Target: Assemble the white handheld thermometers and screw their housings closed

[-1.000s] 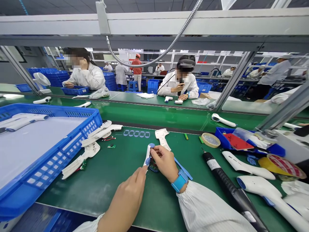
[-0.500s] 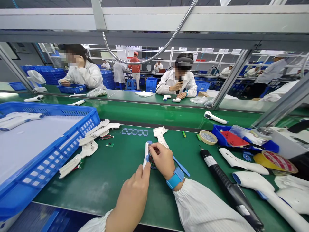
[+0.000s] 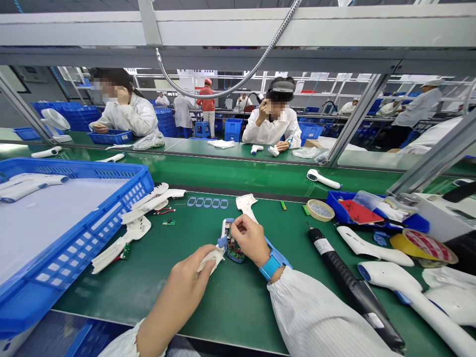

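My left hand is closed around the handle of a white plastic thermometer shell, which has a blue trigger piece on it. Beside the shell's head hangs or lies a green circuit board with a blue rim and red wires. My right hand, a blue band at its wrist, pinches at the shell's upper edge; what sits between its fingertips is hidden. Just behind it lies another white shell half. A blue plastic strip is partly covered by the right wrist.
At the left stands a blue basket with white thermometers in it. Opened shells lie beside it. Flat lens frames lie in a row. To the right are a black electric screwdriver, a tape roll and a blue tray.
My left hand has moved left and down, tilting the shell so the circuit board shows. My right hand stays almost in place. Thermometers on the green belt behind have shifted left.
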`<state>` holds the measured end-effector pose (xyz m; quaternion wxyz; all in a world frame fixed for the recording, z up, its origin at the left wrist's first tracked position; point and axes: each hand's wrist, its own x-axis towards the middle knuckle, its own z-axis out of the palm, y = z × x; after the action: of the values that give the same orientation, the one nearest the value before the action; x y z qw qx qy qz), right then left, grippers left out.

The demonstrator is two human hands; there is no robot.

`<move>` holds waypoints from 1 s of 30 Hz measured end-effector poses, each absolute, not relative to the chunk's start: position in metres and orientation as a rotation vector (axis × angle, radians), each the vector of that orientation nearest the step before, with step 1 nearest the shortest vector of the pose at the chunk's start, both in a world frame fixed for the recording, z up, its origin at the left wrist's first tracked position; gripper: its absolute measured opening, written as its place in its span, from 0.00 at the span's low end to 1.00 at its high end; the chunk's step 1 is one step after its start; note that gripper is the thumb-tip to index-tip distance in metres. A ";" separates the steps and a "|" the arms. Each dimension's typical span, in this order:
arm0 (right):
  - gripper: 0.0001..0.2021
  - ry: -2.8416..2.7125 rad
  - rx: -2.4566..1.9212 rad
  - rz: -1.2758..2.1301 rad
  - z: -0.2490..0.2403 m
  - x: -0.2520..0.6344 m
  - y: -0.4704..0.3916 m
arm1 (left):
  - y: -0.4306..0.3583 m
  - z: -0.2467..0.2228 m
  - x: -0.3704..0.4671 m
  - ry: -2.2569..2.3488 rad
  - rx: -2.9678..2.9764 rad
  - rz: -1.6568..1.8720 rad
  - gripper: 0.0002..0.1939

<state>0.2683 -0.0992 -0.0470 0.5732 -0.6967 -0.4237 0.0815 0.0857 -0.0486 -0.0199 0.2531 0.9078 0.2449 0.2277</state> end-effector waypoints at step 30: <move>0.07 -0.797 -1.644 0.651 -0.044 0.296 -0.102 | -0.016 -0.028 0.053 1.045 1.806 0.621 0.22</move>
<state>0.2956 -0.1022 -0.0441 0.5653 -0.6992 -0.3390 0.2768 0.0532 -0.0162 -0.0285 0.4636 0.7350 0.4253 0.2528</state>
